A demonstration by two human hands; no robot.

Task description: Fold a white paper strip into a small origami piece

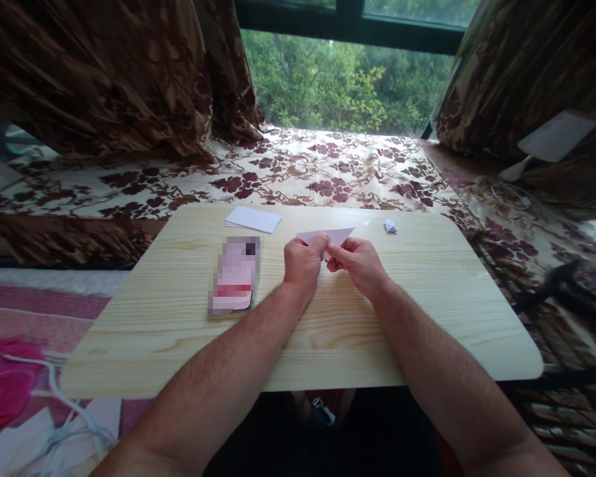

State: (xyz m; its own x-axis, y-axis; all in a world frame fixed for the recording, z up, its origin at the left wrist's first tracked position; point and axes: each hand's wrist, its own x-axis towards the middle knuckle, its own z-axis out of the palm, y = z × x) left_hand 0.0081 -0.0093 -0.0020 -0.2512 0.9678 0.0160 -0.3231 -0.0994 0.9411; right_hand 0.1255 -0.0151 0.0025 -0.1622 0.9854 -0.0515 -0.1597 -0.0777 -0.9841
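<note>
Both hands meet over the middle of the wooden table (189, 351), pinching one folded white sheet of paper (338, 235). The paper looks like a triangle, its long edge facing away from me and a pointed corner at the right. My left hand (304, 257) grips its left part with the thumb on top. Close beside it, my right hand (358, 262) pinches the near middle part with curled fingers. The fingers cover the paper's lower part. A small folded paper piece (390, 226) lies to the right, beyond my right hand.
A stack of white paper (253, 219) lies at the table's far left. Nearer stands out a pink phone (234, 275), partly pixelated, lying flat. A floral-covered ledge (298, 169) runs behind the table. White cables (54, 384) hang at lower left; a white lamp (556, 137) is at right.
</note>
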